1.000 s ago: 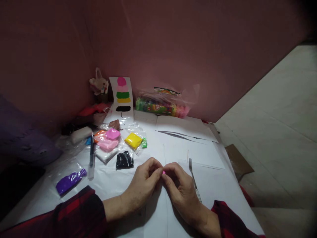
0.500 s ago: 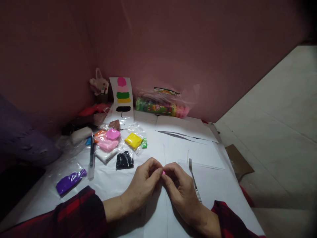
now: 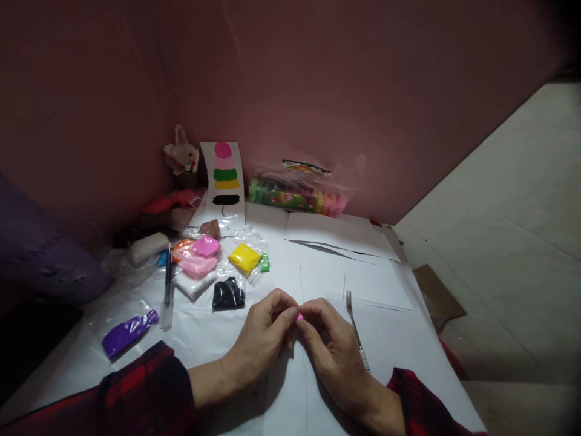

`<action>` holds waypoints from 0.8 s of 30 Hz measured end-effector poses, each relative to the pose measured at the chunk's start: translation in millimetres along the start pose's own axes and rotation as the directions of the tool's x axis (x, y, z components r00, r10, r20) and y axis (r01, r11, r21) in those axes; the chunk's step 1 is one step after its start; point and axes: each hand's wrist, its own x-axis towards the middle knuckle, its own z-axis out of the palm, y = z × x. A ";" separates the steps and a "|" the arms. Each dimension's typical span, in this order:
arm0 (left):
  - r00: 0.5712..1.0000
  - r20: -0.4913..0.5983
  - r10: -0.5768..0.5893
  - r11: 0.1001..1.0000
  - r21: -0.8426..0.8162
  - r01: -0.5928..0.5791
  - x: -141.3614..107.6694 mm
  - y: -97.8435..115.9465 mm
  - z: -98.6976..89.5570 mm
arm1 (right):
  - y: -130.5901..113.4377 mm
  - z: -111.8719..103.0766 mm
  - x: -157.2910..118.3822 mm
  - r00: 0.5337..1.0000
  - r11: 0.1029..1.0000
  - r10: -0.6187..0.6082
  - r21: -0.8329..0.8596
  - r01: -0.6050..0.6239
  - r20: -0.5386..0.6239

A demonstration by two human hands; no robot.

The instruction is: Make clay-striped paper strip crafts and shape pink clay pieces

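Observation:
Between my fingertips, at the centre front of the table, is a small lump of bright pink clay (image 3: 300, 316). My left hand (image 3: 267, 330) pinches it from the left, thumb and forefinger closed. From the other side my right hand (image 3: 333, 345) grips it the same way; most of the lump is hidden by the fingers. A thin line or thread (image 3: 302, 284) runs along the white paper under my hands. Just right of my right hand lies a fork (image 3: 356, 327), tines pointing away, with a toothpick (image 3: 344, 287) beyond it.
Left of my hands lie bagged clay pieces: black (image 3: 229, 294), yellow (image 3: 245, 258), pink (image 3: 198, 266) and purple (image 3: 129, 333). A pen (image 3: 167, 284) lies among them. Behind stand a colour swatch card (image 3: 226, 158) and a clear bag of coloured sticks (image 3: 295, 197) against the wall.

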 end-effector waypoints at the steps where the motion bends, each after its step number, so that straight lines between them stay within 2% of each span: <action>1: 1.000 -0.004 -0.005 1.000 -0.005 0.005 0.2 0.8 0.4 | 0.1 -0.1 0.1 1.000 1.000 -0.001 0.003 0.001 -0.005; 10: 1.000 -0.019 -0.024 0.999 -0.038 0.024 0.3 0.7 1.5 | 1.5 1.3 -1.0 1.000 1.000 0.019 0.024 -0.019 -0.017; 14: 1.000 -0.029 0.002 1.000 -0.003 -0.002 -1.4 -1.8 0.7 | 1.5 0.8 -1.2 1.000 1.000 0.023 0.020 -0.023 -0.021; 19: 0.997 -0.067 0.032 0.999 0.046 -0.029 -2.4 -2.7 0.3 | 3.8 2.7 -1.3 0.998 0.999 0.042 0.010 -0.042 -0.048; 24: 0.991 -0.128 0.045 0.999 -0.011 -0.047 0.7 -1.6 0.7 | 6.9 4.3 -2.5 0.992 0.994 0.088 0.077 -0.082 -0.086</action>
